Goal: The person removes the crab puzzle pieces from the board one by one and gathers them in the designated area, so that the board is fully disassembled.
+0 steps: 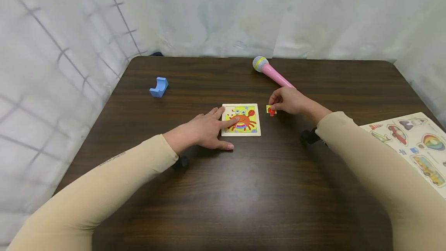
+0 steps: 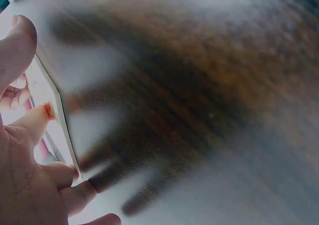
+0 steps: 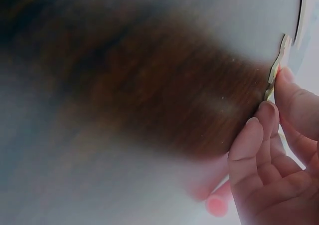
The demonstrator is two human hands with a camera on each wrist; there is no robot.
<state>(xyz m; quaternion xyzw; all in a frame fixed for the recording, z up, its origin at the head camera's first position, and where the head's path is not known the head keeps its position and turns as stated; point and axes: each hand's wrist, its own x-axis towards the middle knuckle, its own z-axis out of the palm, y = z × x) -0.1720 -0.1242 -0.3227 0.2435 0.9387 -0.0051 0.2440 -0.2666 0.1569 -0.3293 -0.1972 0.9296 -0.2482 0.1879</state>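
A small square crab jigsaw puzzle [image 1: 249, 121] in a pale wooden frame lies on the dark table. At its upper left, a pale patch shows where the picture is bare. My left hand [image 1: 206, 129] rests across the frame's left side, fingers spread and straight, one fingertip touching the crab. Just right of the puzzle, my right hand [image 1: 292, 100] pinches a yellow and red jigsaw piece [image 1: 271, 110] between thumb and fingers. In the right wrist view the piece [image 3: 279, 60] appears nearly edge-on. The left wrist view shows the puzzle frame [image 2: 67, 127] beside the fingers.
Behind my right hand lies a pink toy microphone [image 1: 273, 73], its handle end hidden by the hand. A blue cradle-shaped block [image 1: 159, 87] stands at the back left. A white picture board [image 1: 404, 152] with vehicle pictures lies at the right, partly under my forearm.
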